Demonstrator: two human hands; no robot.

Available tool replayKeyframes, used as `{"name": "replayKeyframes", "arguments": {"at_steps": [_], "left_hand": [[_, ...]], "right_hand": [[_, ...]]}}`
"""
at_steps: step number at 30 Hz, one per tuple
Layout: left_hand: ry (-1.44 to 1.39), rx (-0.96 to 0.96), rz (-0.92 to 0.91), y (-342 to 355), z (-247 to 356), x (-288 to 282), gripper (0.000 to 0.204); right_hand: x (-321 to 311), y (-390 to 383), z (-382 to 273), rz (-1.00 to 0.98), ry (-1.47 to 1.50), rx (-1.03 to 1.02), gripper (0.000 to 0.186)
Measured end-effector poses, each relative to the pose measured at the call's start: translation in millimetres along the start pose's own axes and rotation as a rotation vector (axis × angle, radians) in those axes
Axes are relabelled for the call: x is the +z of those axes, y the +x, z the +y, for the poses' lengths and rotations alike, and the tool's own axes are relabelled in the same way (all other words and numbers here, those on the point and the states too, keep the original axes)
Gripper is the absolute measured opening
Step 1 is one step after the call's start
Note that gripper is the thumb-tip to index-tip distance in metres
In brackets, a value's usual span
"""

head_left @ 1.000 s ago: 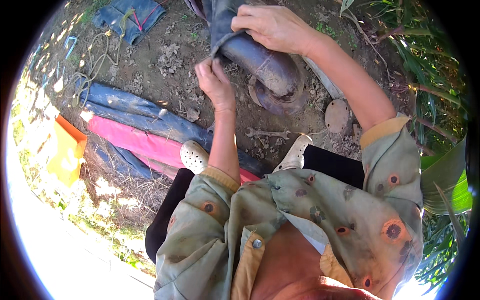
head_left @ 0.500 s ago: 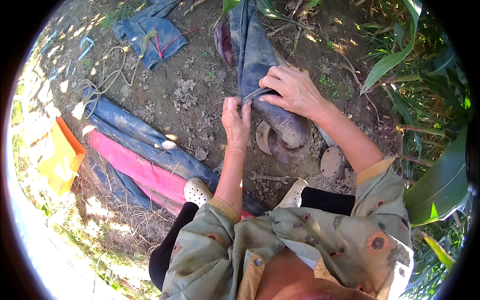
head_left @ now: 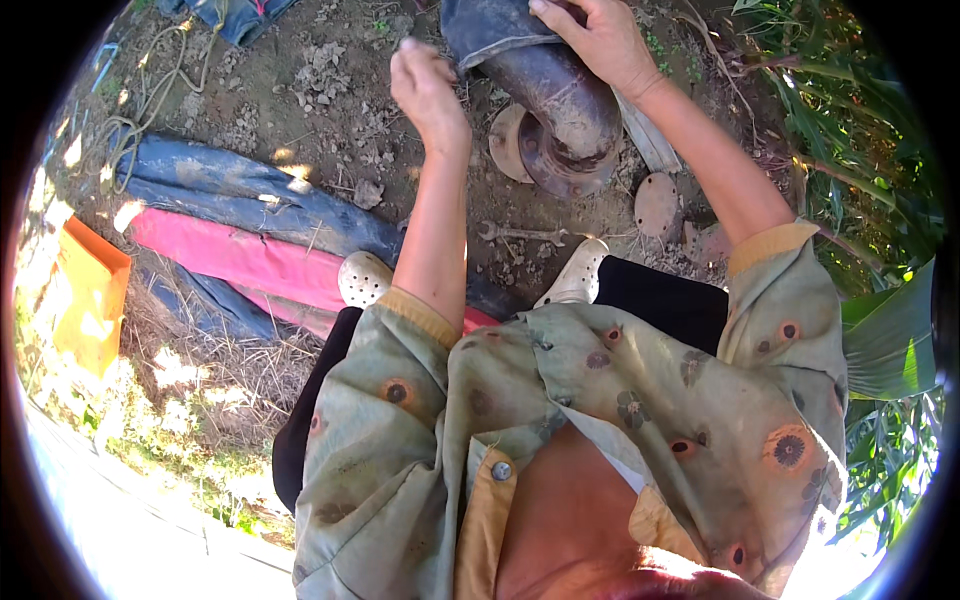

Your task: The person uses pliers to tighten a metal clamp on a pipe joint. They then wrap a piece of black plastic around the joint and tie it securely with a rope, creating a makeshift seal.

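A dark blue layflat hose (head_left: 490, 32) is pulled over the upper end of a rusty pipe elbow (head_left: 575, 105), its hem lying slantwise across the metal. The elbow's flanged end (head_left: 565, 175) faces toward me near the ground. My right hand (head_left: 608, 45) grips the hose at its right side, thumb on the cloth; some fingers run out of view at the upper edge. Beside the hose's left edge is my left hand (head_left: 430, 95), raised, with its fingers bent and smeared by motion. Whether those fingers touch the hose cannot be told.
Round metal plates (head_left: 658, 205) and an open-ended wrench (head_left: 522, 234) lie on the soil near my feet. To the left are a folded blue hose (head_left: 270, 195), a pink hose (head_left: 240, 258), rope (head_left: 165, 95) and an orange sheet (head_left: 90, 290). Corn plants (head_left: 850, 130) stand at right.
The view has shifted, so the elbow and hands sit higher in it. My left hand has come off the hose's hem. The hem spreads wider over the elbow, and my right hand has moved along the hose.
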State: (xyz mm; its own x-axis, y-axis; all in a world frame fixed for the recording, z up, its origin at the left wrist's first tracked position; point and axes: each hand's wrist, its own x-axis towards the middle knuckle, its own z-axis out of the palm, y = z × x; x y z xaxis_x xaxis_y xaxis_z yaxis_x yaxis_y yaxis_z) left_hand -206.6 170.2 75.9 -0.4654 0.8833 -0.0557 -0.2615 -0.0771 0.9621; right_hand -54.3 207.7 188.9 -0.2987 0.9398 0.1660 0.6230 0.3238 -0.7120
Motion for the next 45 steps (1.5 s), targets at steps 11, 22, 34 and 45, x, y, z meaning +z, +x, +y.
{"name": "replayKeyframes", "arguments": {"at_steps": [11, 22, 34, 45], "left_hand": [[-0.116, -0.597, -0.362, 73, -11, 19, 0.03], [0.362, -0.02, -0.116, 67, 25, 30, 0.02], [0.292, -0.116, -0.112, 78, 31, -8, 0.017], [0.099, -0.415, -0.276, 95, -33, -12, 0.055]], "right_hand": [[9, 4, -7, -0.057, -0.081, 0.225, 0.017], [32, 118, 59, -0.11, 0.302, 0.862, 0.052], [81, 144, 36, -0.147, -0.466, 0.251, 0.028], [66, 134, 29, -0.154, 0.08, 0.755, 0.052]]}}
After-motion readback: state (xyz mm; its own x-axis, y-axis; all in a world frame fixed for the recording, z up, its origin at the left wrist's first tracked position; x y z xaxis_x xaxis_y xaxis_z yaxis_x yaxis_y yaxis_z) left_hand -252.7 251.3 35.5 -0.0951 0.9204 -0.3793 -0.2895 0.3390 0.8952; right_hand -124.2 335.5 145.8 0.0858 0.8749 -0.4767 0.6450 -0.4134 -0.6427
